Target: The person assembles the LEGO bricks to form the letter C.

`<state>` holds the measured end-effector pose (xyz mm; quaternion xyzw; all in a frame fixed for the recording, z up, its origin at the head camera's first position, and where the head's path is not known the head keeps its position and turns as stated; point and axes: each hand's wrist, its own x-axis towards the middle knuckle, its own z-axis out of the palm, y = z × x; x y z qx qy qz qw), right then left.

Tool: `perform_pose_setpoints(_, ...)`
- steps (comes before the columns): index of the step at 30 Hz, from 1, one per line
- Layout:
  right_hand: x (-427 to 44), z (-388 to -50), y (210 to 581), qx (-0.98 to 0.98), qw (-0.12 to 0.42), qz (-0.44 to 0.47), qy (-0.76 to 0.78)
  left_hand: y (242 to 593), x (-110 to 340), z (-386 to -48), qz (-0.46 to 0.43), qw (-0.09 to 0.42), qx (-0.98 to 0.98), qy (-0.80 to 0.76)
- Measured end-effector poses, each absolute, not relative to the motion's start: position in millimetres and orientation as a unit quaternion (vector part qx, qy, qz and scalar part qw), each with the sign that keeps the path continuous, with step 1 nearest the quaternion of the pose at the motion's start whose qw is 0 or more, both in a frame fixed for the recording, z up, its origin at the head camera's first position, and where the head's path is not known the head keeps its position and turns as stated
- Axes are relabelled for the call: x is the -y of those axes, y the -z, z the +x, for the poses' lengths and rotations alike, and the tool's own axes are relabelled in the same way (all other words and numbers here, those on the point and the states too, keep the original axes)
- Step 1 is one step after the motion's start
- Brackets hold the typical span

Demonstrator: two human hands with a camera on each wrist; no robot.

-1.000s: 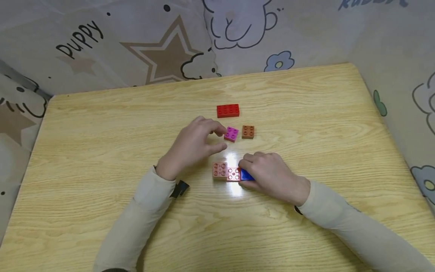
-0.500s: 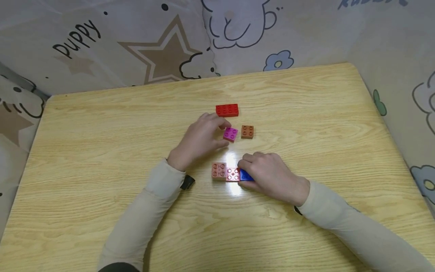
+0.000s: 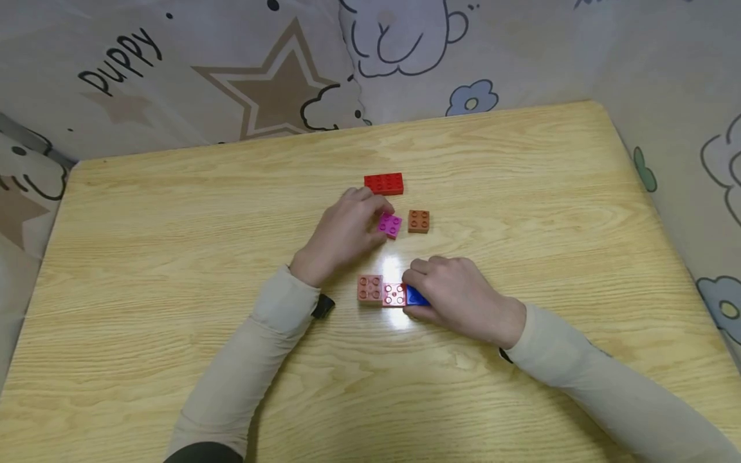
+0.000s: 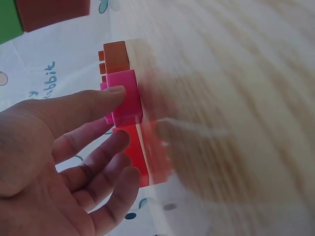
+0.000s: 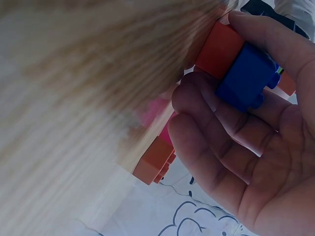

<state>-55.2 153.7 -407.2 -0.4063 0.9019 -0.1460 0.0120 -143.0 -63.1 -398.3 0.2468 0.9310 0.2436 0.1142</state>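
Observation:
My left hand [image 3: 343, 235] pinches the small pink brick [image 3: 390, 225] between thumb and forefinger; in the left wrist view the thumb lies on the side of that pink brick [image 4: 127, 98]. My right hand [image 3: 457, 297] grips the right end of a joined row of bricks. Under its fingers is a blue brick [image 3: 417, 296], which the right wrist view shows as a blue brick [image 5: 247, 77] on top of a red one [image 5: 220, 50]. Left of the blue one come a low red brick [image 3: 395, 294] and a taller brownish-orange brick [image 3: 370, 289].
A long red brick [image 3: 384, 184] lies just beyond my left fingers. An orange-brown square brick [image 3: 419, 221] sits right of the pink one. The wooden table [image 3: 173, 257] ends at a wall covering with printed drawings behind.
My left hand has moved right and closed its thumb and forefinger onto the pink brick. The right hand keeps its grip on the row. The head view has shifted slightly.

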Motion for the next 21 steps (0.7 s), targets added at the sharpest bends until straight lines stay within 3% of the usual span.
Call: perform_pose_setpoints(21,-153.8,-55.4,407.6,-0.904,0.016,-0.405,0.138,388.3,75.8,-140.2,0.208,0.131,-0.921,-0.301)
